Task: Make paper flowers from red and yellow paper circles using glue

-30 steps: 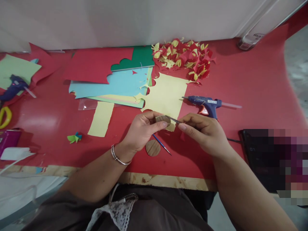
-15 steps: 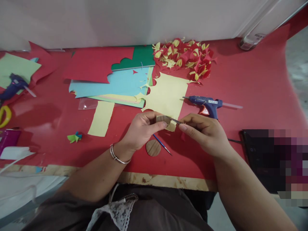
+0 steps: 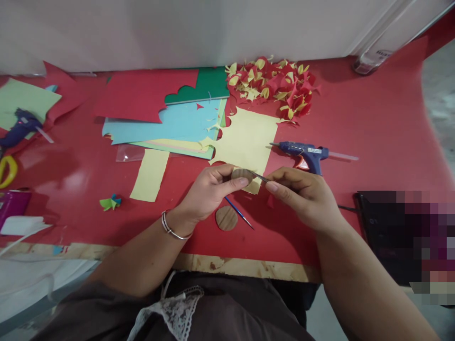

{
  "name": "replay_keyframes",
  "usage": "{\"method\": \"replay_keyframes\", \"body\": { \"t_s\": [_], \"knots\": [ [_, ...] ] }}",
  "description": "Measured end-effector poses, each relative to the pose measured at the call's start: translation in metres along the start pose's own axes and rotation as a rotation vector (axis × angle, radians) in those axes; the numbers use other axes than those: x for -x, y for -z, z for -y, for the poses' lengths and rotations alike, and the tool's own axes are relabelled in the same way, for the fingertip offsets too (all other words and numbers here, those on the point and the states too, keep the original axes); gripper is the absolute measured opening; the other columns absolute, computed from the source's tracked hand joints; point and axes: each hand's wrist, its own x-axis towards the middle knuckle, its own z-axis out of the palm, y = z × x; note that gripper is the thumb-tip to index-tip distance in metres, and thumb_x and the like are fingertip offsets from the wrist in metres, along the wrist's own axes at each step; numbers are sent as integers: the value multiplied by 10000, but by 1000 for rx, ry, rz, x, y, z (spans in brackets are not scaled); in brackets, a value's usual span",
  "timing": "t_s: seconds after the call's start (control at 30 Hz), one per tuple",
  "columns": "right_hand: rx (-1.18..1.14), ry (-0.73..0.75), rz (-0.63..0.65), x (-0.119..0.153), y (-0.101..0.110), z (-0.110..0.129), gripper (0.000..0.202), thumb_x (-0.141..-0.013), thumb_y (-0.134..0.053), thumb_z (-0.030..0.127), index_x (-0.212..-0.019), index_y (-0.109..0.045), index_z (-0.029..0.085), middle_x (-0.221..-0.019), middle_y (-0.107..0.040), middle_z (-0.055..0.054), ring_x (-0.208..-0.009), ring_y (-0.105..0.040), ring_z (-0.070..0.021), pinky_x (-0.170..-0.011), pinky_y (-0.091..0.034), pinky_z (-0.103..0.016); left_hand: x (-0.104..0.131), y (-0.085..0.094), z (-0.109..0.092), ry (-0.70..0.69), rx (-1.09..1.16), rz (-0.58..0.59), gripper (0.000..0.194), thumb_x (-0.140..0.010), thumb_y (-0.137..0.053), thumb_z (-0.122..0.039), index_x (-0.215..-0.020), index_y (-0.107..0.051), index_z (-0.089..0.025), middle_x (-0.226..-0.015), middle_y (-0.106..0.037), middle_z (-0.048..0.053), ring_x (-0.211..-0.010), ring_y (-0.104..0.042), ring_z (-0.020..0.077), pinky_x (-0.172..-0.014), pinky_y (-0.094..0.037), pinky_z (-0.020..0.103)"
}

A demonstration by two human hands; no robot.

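Between thumb and fingers, my left hand (image 3: 209, 189) pinches a round brown wood-patterned disc (image 3: 241, 175). My right hand (image 3: 302, 195) grips a thin dark pointed tool (image 3: 258, 176), whose tip touches or nearly touches the disc's right edge. Whatever lies at the tip is too small to tell. Just below the hands, a second brown disc (image 3: 226, 218) lies flat on the red table. A blue brush (image 3: 240, 212) rests beside it, partly under my left hand. Behind the hands is a yellow sheet (image 3: 245, 137) with scalloped cuts.
A blue glue gun (image 3: 307, 152) lies behind my right hand. Red and yellow paper flowers (image 3: 273, 85) are piled at the back. Coloured sheets (image 3: 142, 130), a yellow strip (image 3: 150, 175) and a small green paper piece (image 3: 109, 203) lie left. A black device (image 3: 384, 237) sits right.
The disc in my left hand is turned a little and shows more of its brown face. Both hands have shifted only slightly, the tool staying at the disc's edge.
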Motion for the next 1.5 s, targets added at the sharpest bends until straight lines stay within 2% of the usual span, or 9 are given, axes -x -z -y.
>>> {"method": "replay_keyframes", "body": {
  "t_s": [0.33,0.47,0.7,0.9,0.97,1.07,1.23,1.37,1.5],
  "knots": [
    [-24,-9,-3,0,0,1,386,-957,-751,579,-859,-749,205,-683,-659,3,-580,-522,-118,-538,-390,-263,-1,1,0,1,-87,0,184,-901,-844,-354,-939,-805,-178,-903,-769,43,-879,-688,168,-896,-552,324],
    [-28,-25,-76,0,-2,-4,395,-941,-762,598,-908,-744,205,-664,-648,13,-556,-514,-117,-522,-381,-268,0,-1,-2,-25,-159,24,178,-924,-806,-355,-943,-797,-178,-910,-749,53,-890,-674,176,-903,-540,335],
    [-15,4,-196,0,-13,-12,321,-903,-825,518,-973,-720,223,-674,-637,29,-595,-554,-128,-549,-422,-263,4,-7,2,-11,-507,81,313,-912,-745,-360,-688,-630,-175,-700,-519,-12,-682,-481,128,-637,-394,282],
    [58,11,-193,0,-16,-8,324,-814,-902,467,-952,-749,217,-741,-695,11,-614,-584,-129,-548,-464,-253,8,-9,3,166,-377,132,334,-921,-761,-447,-769,-577,-214,-577,-450,-54,-466,-456,108,-475,-330,265],
    [43,13,-200,0,-16,-9,346,-795,-918,464,-971,-749,219,-751,-709,9,-649,-625,-145,-584,-502,-263,9,-9,5,188,-355,88,308,-892,-801,-427,-818,-590,-215,-587,-498,-51,-474,-494,113,-474,-356,256],
    [-6,7,-215,0,-18,-11,366,-789,-926,448,-1009,-738,224,-790,-734,2,-724,-684,-168,-651,-551,-280,7,-10,9,103,-367,4,272,-825,-857,-352,-851,-648,-179,-740,-627,-1,-651,-579,126,-600,-456,260],
    [-35,-2,-264,1,-20,-10,370,-798,-922,472,-1009,-735,233,-765,-719,10,-711,-683,-164,-648,-559,-275,4,-13,11,17,-189,-26,294,-889,-828,-433,-883,-714,-162,-848,-716,45,-838,-670,165,-815,-540,303],
    [11,22,-295,2,-19,-9,370,-819,-905,501,-1001,-739,226,-704,-683,25,-668,-654,-155,-635,-536,-276,4,-15,9,-11,-175,-59,288,-908,-824,-448,-926,-735,-174,-817,-703,26,-768,-643,140,-684,-522,257],
    [49,-4,-252,4,-16,-10,370,-896,-827,554,-1039,-745,222,-746,-722,3,-660,-644,-157,-628,-503,-287,4,-13,8,2,-125,-103,310,-919,-818,-466,-978,-747,-170,-858,-778,58,-762,-721,153,-617,-523,242]
  ]
}}
